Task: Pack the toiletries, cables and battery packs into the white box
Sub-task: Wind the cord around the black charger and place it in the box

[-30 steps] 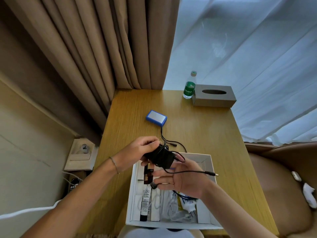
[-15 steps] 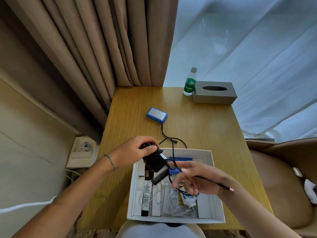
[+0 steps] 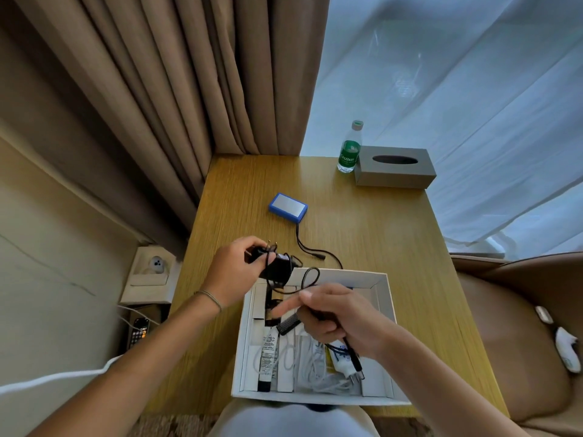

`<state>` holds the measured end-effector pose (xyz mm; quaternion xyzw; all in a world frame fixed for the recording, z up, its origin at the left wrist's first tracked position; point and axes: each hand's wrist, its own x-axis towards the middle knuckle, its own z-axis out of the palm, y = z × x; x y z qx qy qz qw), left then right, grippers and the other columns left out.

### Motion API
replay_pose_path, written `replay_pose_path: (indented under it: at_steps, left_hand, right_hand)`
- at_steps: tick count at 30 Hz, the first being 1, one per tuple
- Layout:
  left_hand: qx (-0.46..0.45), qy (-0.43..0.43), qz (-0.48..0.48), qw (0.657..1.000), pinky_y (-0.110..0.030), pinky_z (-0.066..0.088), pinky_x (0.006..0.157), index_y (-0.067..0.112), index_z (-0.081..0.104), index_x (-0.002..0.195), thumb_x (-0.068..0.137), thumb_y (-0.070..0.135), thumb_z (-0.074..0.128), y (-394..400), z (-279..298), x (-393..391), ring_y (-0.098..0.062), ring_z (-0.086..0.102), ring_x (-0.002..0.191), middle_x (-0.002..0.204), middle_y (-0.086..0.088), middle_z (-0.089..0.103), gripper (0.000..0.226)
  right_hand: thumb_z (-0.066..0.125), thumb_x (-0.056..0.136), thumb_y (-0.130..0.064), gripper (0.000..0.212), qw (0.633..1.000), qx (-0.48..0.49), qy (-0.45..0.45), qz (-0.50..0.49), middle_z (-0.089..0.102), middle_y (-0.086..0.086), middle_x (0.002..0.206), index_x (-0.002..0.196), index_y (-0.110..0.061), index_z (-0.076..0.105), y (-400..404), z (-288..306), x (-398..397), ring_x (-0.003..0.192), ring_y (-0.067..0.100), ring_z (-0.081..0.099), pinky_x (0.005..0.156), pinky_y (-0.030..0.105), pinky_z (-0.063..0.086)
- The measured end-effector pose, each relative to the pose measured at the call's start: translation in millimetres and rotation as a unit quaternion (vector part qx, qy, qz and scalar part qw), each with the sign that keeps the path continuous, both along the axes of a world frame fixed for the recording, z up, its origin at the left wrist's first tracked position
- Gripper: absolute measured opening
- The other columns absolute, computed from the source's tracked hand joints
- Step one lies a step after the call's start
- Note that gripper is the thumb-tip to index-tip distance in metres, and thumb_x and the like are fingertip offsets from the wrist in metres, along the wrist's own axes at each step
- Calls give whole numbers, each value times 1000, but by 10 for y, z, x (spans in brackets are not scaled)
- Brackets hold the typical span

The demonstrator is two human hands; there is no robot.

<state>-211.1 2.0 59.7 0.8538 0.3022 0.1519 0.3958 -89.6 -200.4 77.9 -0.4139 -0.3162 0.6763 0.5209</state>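
Lying nearest, at the counter's front edge, the white box, holding a dark tube, white cables, a white-and-blue tube and a black comb. Hovering over the box, the right hand, now curling its fingers round the black cable, index finger stretching left, where half a second ago the same hand was only pinching it with the barrel plug sticking out to the right; now hanging below the hand, that plug end, just above the tubes. Holding the black adapter just past the box's far left corner, the left hand, fingers wrapping round it, prongs now pointing up and away, cable looping around the body, more wound than a moment before. Resting farther back, unmoved, the blue battery pack, its own lead trailing toward the box. Standing at the far edge, a green-labelled bottle touching a grey tissue box.
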Motion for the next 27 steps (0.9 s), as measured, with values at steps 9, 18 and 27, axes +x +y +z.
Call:
replay_pose_path:
  at_steps: [9,18,27]
  left_hand:
    - [-404,-105,-34,908,-27,45,65,13,75,95,95,17,50,187,286,-45,-17,57,80,91,-8,66,26]
    - [-85,131,-197,968,-22,54,71,32,74,90,83,53,62,22,198,-66,-6,66,85,86,11,72,25]
    - [-441,-55,196,874,-29,58,54,2,69,105,94,28,66,213,103,105,-24,69,79,98,-16,69,28]
  right_hand:
    - [49,101,-22,28,962,-266,-10,-59,32,-3,62,80,-14,66,-241,-673,474,48,12,25,41,21,23]
    - [34,107,-25,36,933,-114,164,-299,33,-8,51,87,-11,61,33,244,1043,42,8,30,46,23,21]
    - [47,104,-22,29,995,-82,-30,48,40,-3,60,91,-12,71,104,158,-209,53,13,36,52,22,33]
